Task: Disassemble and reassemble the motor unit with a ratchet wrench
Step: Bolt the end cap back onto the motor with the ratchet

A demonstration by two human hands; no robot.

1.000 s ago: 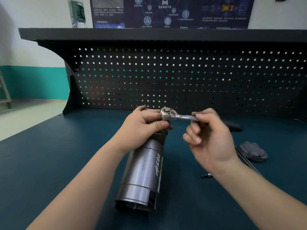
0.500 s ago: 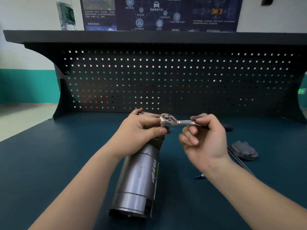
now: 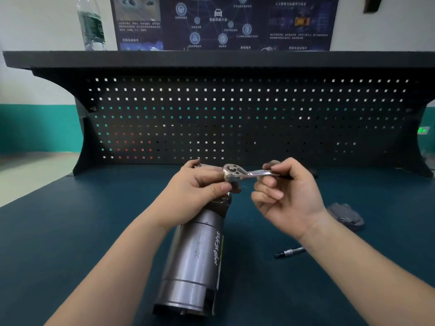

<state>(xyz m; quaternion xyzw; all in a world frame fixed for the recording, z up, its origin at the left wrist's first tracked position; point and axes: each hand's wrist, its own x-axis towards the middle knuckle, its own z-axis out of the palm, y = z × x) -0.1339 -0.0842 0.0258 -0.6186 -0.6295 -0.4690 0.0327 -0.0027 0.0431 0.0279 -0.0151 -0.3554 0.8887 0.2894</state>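
A grey cylindrical motor unit lies lengthwise on the dark teal bench, its far end toward the pegboard. My left hand curls over that far end, and its thumb and fingers pinch the socket under the ratchet wrench head. The chrome ratchet wrench runs level to the right. My right hand pinches the wrench handle between thumb and forefinger, the other fingers curled below. The motor's far end is hidden under my left hand.
A grey cover piece lies on the bench right of my right hand. A small bolt or bit lies near my right wrist. A black pegboard with a shelf closes the back. A plastic bottle stands on the shelf.
The camera has shifted, so the scene sits slightly lower and left in the frame. Both hands keep their grips on the wrench, which has barely turned.
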